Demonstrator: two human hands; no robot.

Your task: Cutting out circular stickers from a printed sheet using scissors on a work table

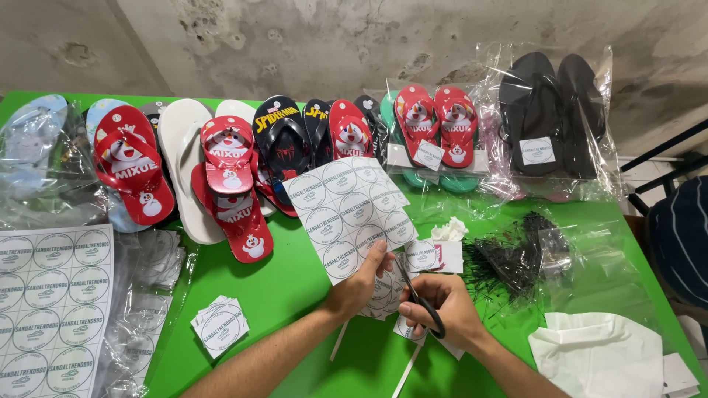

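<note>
Head view: your left hand [359, 284] pinches the label sheet [352, 214]; your right hand [442, 309] grips closed scissors [422, 301]. Keep the sheet taut, cut between circles.

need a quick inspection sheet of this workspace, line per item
surface: green table, mostly covered.
job's things: left hand holds a label sheet of round printed labels; right hand holds scissors at its lower edge.
clutter: cut labels, second label sheet, paper strips, black ties, white cloth, loose clear bags.
grippers: both hands bare, each closed on its item.
cables: nothing seen.
surroundings: red sandals, bagged black sandals, stained wall, another person's striped sleeve at right.
</note>
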